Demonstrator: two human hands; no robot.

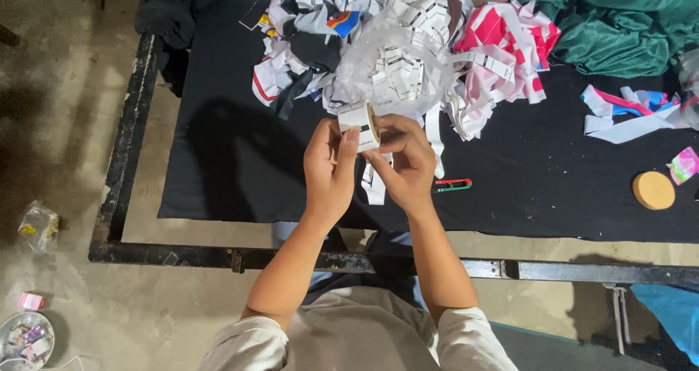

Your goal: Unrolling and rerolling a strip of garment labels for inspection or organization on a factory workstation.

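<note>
One black cloth [240, 160] on a black metal frame [124, 160], one heap of white woven labels [408, 50] behind the hands, one red-green cutter [453, 186], one tan disc [653, 190]. Left hand [329, 168] and right hand [405, 160], both raised with forearms upright, are clamped together on one white label roll [359, 116] above the cloth's near edge.

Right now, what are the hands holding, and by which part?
Both hands, left hand and right hand, hold a small white label roll, gripping its sides from below with the fingertips.
</note>
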